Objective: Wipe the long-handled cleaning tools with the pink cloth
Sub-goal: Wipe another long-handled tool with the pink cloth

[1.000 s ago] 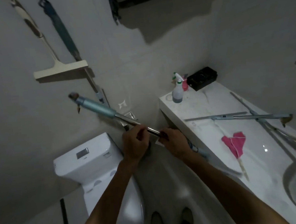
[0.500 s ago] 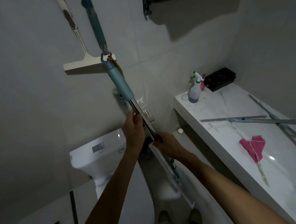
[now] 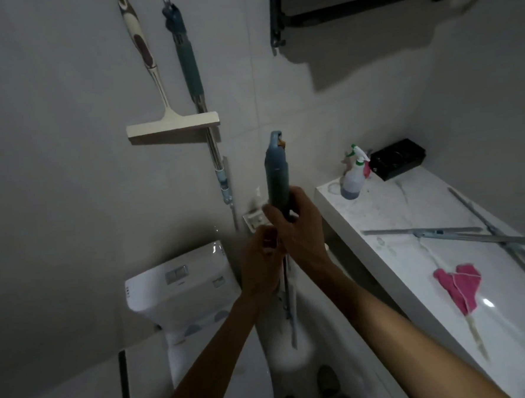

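Note:
I hold a long-handled tool with a blue-grey grip [image 3: 276,173] nearly upright in front of the wall. My right hand [image 3: 300,227] grips the lower end of that grip. Just below, my left hand [image 3: 260,260] is curled round the metal shaft, which runs down between my arms. The pink cloth [image 3: 458,285] lies spread on the white marble counter [image 3: 388,209] at the right, touched by neither hand. A cream squeegee [image 3: 172,126] and another blue-handled tool [image 3: 187,65] hang on the wall. Long grey tools [image 3: 460,233] lie crossed on the counter.
A white toilet [image 3: 180,284] stands below the hanging tools. At the counter's far end are a spray bottle [image 3: 353,178] and a black box [image 3: 397,158]. A black rack [image 3: 351,5] is fixed high on the wall. My feet show at the bottom edge.
The tool swung from slanting leftward to nearly upright. My right hand slid from below my left up onto the blue-grey grip, and my left hand now sits lower on the shaft.

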{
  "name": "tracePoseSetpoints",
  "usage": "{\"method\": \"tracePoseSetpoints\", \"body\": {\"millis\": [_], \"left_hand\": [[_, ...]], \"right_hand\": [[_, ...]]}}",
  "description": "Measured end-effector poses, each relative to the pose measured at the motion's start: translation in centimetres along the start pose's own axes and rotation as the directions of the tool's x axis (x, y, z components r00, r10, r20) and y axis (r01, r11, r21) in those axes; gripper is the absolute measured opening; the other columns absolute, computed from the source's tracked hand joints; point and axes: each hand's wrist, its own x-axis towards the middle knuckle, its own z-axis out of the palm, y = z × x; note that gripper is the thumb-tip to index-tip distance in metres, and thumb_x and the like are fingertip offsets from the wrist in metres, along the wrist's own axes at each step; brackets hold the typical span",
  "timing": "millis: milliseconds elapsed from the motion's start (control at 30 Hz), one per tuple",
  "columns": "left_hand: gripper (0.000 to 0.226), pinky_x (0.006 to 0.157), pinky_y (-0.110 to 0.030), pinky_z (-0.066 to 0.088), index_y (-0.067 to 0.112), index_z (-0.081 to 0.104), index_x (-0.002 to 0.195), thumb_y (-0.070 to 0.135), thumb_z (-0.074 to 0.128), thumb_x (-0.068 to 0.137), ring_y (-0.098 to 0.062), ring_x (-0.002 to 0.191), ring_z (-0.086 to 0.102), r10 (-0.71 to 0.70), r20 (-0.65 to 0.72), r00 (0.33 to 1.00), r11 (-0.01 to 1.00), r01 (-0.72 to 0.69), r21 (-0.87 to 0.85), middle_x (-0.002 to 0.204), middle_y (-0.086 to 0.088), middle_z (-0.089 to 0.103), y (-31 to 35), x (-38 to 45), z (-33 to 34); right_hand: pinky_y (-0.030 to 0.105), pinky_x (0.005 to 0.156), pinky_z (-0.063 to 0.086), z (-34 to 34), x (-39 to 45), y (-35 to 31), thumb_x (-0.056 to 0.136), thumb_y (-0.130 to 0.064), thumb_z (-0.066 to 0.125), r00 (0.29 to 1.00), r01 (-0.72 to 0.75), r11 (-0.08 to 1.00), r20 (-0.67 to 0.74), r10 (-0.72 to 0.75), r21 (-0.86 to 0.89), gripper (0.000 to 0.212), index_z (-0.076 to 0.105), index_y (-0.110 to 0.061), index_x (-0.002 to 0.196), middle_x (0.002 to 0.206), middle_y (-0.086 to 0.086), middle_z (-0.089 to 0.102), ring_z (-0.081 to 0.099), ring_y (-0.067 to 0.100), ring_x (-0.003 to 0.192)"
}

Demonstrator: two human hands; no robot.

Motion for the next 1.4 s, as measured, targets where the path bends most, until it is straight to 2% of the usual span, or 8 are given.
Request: {"method": "tracePoseSetpoints", "body": {"millis": [133, 333, 400, 533, 633, 933, 1167, 1400], "left_hand": [[0.014, 0.08, -0.018, 0.057, 0.022, 0.062, 0.11, 0.015, 0.062, 0.098, 0.001, 0.093, 0.068, -0.008, 0.016, 1.0, 0.996, 0.009, -0.094, 0.101, 0.008, 0.071, 0.9, 1.6, -0.6], [0.027, 0.076, -0.034, 0.056, 0.029, 0.059, 0.124, 0.019, 0.051, 0.1, -0.029, 0.098, 0.065, -0.078, -0.131, 0.988, 0.821, -0.011, -0.57, 0.114, -0.018, 0.064, 4.3, 6.6, -3.0], [0.024, 0.075, -0.04, 0.055, 0.012, 0.062, 0.121, 0.015, 0.046, 0.104, -0.038, 0.095, 0.062, -0.036, -0.182, 0.983, 0.857, -0.063, -0.512, 0.11, -0.03, 0.061, 5.4, 7.9, -3.3], [0.016, 0.069, -0.023, 0.055, 0.007, 0.069, 0.104, 0.001, 0.056, 0.098, -0.008, 0.078, 0.068, 0.092, -0.449, 0.889, 0.968, -0.185, -0.168, 0.088, -0.003, 0.071, 7.2, 8.7, -3.0], [0.015, 0.065, -0.022, 0.051, 0.007, 0.069, 0.094, 0.003, 0.055, 0.098, -0.013, 0.072, 0.062, 0.041, -0.545, 0.838, 0.96, -0.184, -0.211, 0.078, -0.003, 0.065, 8.1, 8.7, -3.3], [0.028, 0.062, -0.017, 0.043, 0.017, 0.065, 0.085, -0.004, 0.052, 0.097, -0.003, 0.065, 0.053, 0.137, -0.459, 0.877, 0.974, -0.205, -0.1, 0.071, 0.015, 0.06, 10.1, 8.7, -4.0], [0.02, 0.059, -0.027, 0.052, 0.006, 0.068, 0.088, -0.004, 0.053, 0.097, -0.012, 0.069, 0.061, 0.201, -0.439, 0.876, 0.968, -0.247, -0.051, 0.076, 0.003, 0.064, 10.0, 8.1, -6.6], [0.018, 0.071, -0.022, 0.056, 0.013, 0.071, 0.097, -0.001, 0.06, 0.094, -0.01, 0.079, 0.068, 0.215, -0.498, 0.84, 0.968, -0.25, -0.004, 0.083, 0.005, 0.07, 11.0, 7.7, -13.2]], "right_hand": [[0.011, 0.079, 0.053, 0.7, 1.5, 0.1, 0.096, -0.027, 0.064, 0.999, 0.015, 0.998, 0.044, -0.017, 0.054, 0.03, 0.053, -0.019, 0.124, 0.106, -0.01, 0.063, 0.066, 0.004, 0.096], [0.037, 0.075, 0.059, 0.6, 3.8, 0.7, 0.093, -0.035, 0.054, 0.973, -0.035, 0.96, 0.229, -0.03, 0.277, 0.021, 0.058, -0.02, 0.108, 0.093, 0.007, 0.066, 0.067, 0.023, 0.084], [0.031, 0.073, 0.058, 0.7, 4.6, 1.0, 0.094, -0.031, 0.051, 0.961, -0.056, 0.961, 0.277, -0.022, 0.27, 0.019, 0.058, -0.018, 0.106, 0.09, 0.006, 0.065, 0.065, 0.017, 0.08], [0.028, 0.071, 0.056, 0.7, 6.0, 1.4, 0.093, -0.032, 0.049, 0.936, -0.08, 0.968, 0.351, -0.008, 0.236, 0.029, 0.057, -0.007, 0.105, 0.085, 0.008, 0.063, 0.063, 0.017, 0.075], [0.022, 0.069, 0.055, 0.3, 6.8, 1.7, 0.089, -0.031, 0.049, 0.909, -0.14, 0.97, 0.414, 0.047, 0.197, 0.035, 0.057, -0.002, 0.106, 0.086, 0.013, 0.063, 0.062, 0.015, 0.074], [0.025, 0.075, 0.051, -0.3, 8.1, 1.8, 0.093, -0.013, 0.058, 0.697, -0.148, 0.988, 0.713, 0.078, 0.036, 0.009, 0.062, -0.02, 0.097, 0.092, 0.003, 0.07, 0.068, 0.011, 0.086], [0.027, 0.081, 0.059, 2.5, 8.4, -2.7, 0.097, -0.016, 0.054, 0.846, 0.158, 0.949, 0.457, -0.273, 0.274, 0.02, 0.062, -0.012, 0.115, 0.087, -0.008, 0.073, 0.073, 0.011, 0.087], [0.015, 0.071, 0.049, 9.1, 7.6, -6.5, 0.1, -0.014, 0.054, 0.83, 0.424, 0.867, 0.271, -0.488, 0.262, 0.018, 0.066, -0.003, 0.092, 0.083, -0.004, 0.062, 0.06, 0.001, 0.078]]}}
